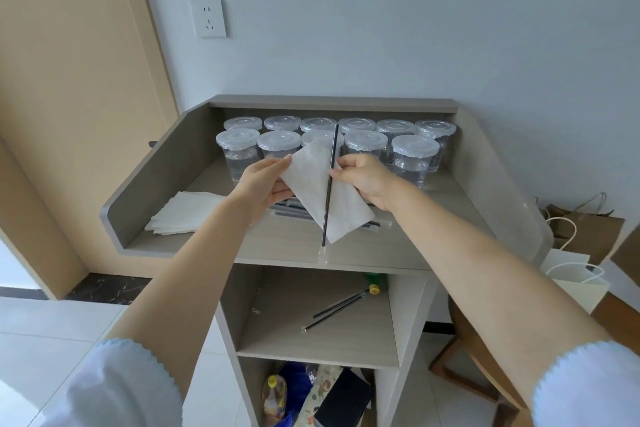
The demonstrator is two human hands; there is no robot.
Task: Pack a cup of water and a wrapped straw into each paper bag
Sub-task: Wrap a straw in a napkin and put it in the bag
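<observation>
both hands raised over the desk top [287, 246], between them a white napkin [322, 191] and a black straw [329, 184]. left hand [266, 184] pinching the napkin's upper left edge, thumb on top, fingers curled beneath. right hand [363, 180] pinching the straw against the napkin near its upper right edge, fingers curled. straw nearly upright, slightly tilted, lying across the front of the napkin; top end reaching up in front of the cups, lower end poking past the napkin's bottom edge just above the desk front. napkin hanging slantwise, lower corner down to the right. lidded clear cups of water [414, 159] in two rows at the back of the desk top, against the rear wall. stack of napkins [183, 211] lying flat at the left of the desk top, well apart from the hands. bundle of wrapped straws [294, 210] flat on the desk just under the held napkin, mostly hidden by it. paper bags [585, 229] on the floor to the right of the desk, brown ones behind, a white one [581, 288] with cord handles nearer. two loose straws [332, 314] on the open shelf below, beside a yellow-capped thing too small to tell. wall socket [209, 18] above on the left.
</observation>
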